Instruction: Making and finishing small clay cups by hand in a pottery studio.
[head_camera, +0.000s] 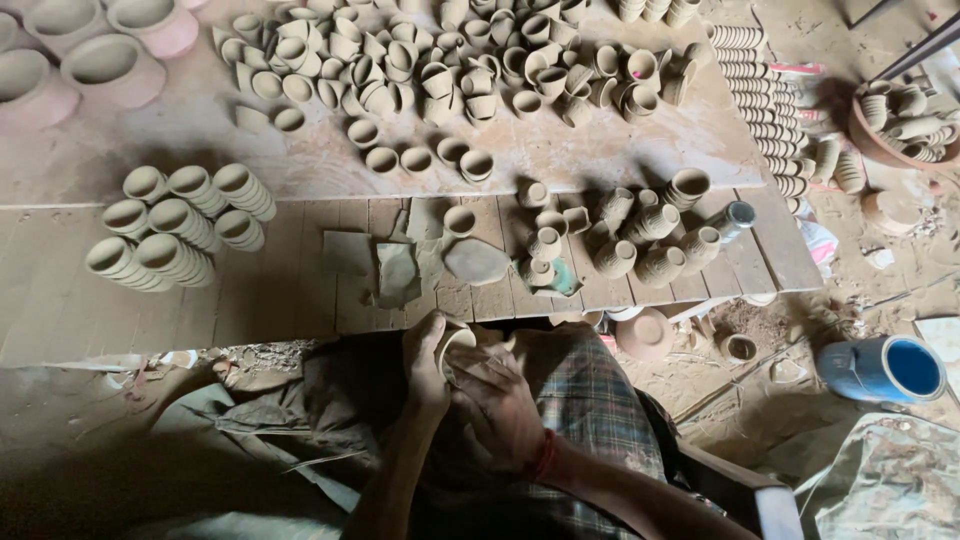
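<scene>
clay cup (456, 342) sits clamped between both hands just off the near edge of the surface (200, 300), above the person's lap: the left hand (425, 365) wraps its side, the right hand (497, 405) closes over it from the near side, fingers curled at the rim. much looks done already: a dense heap of small cups (440, 60) fills the far edge, stacked cups (175, 225) lie on their sides toward the left edge, and ribbed cups (650, 235) cluster near the right corner. by my reading the work is well along, with this cup not yet set among the rest. a flat clay disc (475, 262) lies near the near edge.
</scene>
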